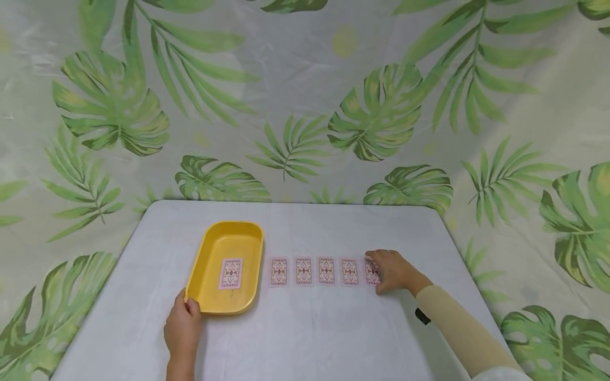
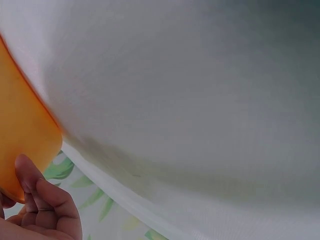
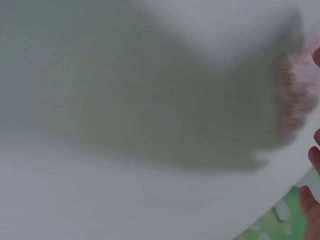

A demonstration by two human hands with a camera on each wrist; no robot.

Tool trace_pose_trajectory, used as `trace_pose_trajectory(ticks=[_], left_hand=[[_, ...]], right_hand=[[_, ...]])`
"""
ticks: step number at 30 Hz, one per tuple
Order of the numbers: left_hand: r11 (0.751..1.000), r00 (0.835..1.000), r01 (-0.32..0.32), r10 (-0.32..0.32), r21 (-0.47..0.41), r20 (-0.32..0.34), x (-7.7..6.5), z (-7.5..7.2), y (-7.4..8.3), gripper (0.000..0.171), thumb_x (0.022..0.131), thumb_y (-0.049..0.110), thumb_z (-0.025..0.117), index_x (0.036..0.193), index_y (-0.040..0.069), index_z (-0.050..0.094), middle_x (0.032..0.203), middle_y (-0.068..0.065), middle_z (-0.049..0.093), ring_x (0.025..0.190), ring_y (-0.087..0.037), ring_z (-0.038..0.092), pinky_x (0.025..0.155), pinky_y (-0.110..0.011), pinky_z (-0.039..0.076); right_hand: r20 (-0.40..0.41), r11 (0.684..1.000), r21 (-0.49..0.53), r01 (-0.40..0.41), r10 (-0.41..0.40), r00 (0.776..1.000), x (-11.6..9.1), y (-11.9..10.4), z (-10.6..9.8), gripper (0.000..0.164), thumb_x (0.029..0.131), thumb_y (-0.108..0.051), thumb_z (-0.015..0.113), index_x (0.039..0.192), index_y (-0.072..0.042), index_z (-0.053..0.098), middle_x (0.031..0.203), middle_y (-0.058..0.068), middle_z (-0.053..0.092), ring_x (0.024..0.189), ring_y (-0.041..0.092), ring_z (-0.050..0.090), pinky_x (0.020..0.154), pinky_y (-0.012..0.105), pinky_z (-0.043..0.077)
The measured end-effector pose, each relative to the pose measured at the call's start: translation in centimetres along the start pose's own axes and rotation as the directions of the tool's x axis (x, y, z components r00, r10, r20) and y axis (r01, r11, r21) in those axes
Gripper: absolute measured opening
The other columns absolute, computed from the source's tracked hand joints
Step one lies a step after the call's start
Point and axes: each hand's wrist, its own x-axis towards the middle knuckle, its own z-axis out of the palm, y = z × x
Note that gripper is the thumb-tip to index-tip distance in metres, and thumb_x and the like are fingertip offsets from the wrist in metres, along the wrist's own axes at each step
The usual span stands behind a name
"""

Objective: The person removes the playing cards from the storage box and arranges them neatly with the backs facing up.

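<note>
My left hand [image 1: 183,324] grips the near left corner of a yellow tray [image 1: 259,264], thumb over the rim; in the left wrist view its curled fingers [image 2: 56,200] press against the tray's outer side [image 2: 30,115]. One patterned playing card [image 1: 231,273] lies face down inside the tray. Over the rightmost card [image 1: 373,271] of a row on the table is my right hand [image 1: 394,271], partly covering it. In the right wrist view, spread fingers [image 3: 314,156] show at the edge near the blurred card [image 3: 297,90]; whether they touch it is unclear.
Between the tray and my right hand lie several more face-down cards [image 1: 303,271] in an even row. A white cloth covers the table [image 1: 314,338]. Behind it hangs a leaf-patterned curtain [image 1: 295,95]. A small black object [image 1: 422,316] shows by the right forearm.
</note>
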Motion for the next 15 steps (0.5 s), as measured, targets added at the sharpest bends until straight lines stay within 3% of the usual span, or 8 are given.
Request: trace_pose_trajectory(ticks=[4,7,15], left_hand=[[1.000,1.000,0.007,-0.007,-0.001,0.009,0.0,-0.2,0.0,0.043,0.098,0.013,0.039,0.130,-0.013,0.049,0.099,-0.033,0.062,0.068,-0.041,0.055,0.065,-0.058,0.043],[1.000,1.000,0.014,-0.014,0.000,0.010,0.1,-0.3,0.0,0.043,0.098,0.014,0.039,0.131,-0.013,0.048,0.100,-0.033,0.062,0.068,-0.040,0.054,0.065,-0.057,0.043],[1.000,1.000,-0.002,0.002,-0.016,0.013,0.1,0.0,-0.1,0.043,0.097,0.013,0.039,0.130,-0.013,0.049,0.097,-0.033,0.062,0.065,-0.039,0.053,0.062,-0.057,0.043]], right_hand=[[-0.141,0.994,0.061,0.094,-0.085,0.986,2.1,-2.1,-1.9,0.055,0.075,-0.025,0.074,0.123,-0.001,0.061,0.127,0.017,0.059,0.120,0.038,0.052,0.099,0.056,0.038],[-0.214,0.975,0.157,0.154,-0.118,0.970,4.3,-5.1,-3.4,0.035,0.084,-0.019,0.067,0.114,0.000,0.065,0.124,0.018,0.060,0.118,0.038,0.053,0.098,0.055,0.039],[-0.228,0.937,0.250,0.244,-0.188,0.955,10.0,-13.2,-5.4,0.027,0.091,-0.018,0.065,0.114,-0.004,0.064,0.126,0.013,0.059,0.122,0.031,0.051,0.102,0.045,0.040]])
